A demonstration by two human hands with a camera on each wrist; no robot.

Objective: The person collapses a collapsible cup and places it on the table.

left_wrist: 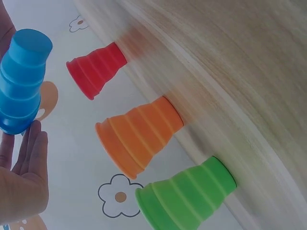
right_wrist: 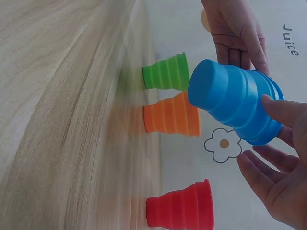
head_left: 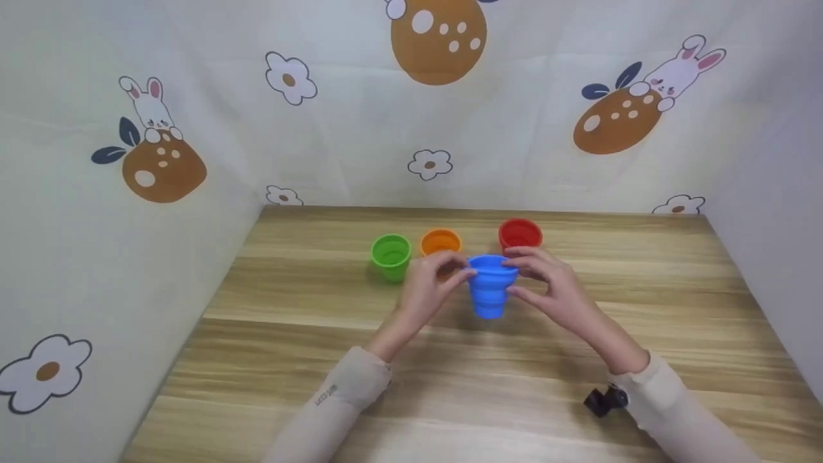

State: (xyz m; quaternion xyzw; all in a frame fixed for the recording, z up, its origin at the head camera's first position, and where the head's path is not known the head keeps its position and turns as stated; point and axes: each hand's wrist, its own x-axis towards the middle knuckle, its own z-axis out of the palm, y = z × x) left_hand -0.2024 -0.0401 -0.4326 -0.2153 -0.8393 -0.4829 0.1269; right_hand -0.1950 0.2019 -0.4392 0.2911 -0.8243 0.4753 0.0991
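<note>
A blue ribbed collapsible cup [head_left: 490, 289] is held upright above the table between both hands, its rim at the top. On its left side the left hand [head_left: 429, 283] pinches the rim with thumb and fingers. From the right, the right hand [head_left: 553, 289] grips the cup, the thumb against its ribbed wall and some fingers at the rim. In the right wrist view the blue cup [right_wrist: 235, 100] shows its base and stepped rings, with a couple of right-hand fingers spread off it. The left wrist view shows the blue cup [left_wrist: 24, 79] beyond the left hand [left_wrist: 26, 177].
Behind the hands a green cup [head_left: 391, 254], an orange cup [head_left: 440, 241] and a red cup [head_left: 519, 233] stand upright on the wooden table [head_left: 289, 360]. A patterned cloth [head_left: 360, 128] hangs behind. A small black object [head_left: 604, 400] is by the right sleeve.
</note>
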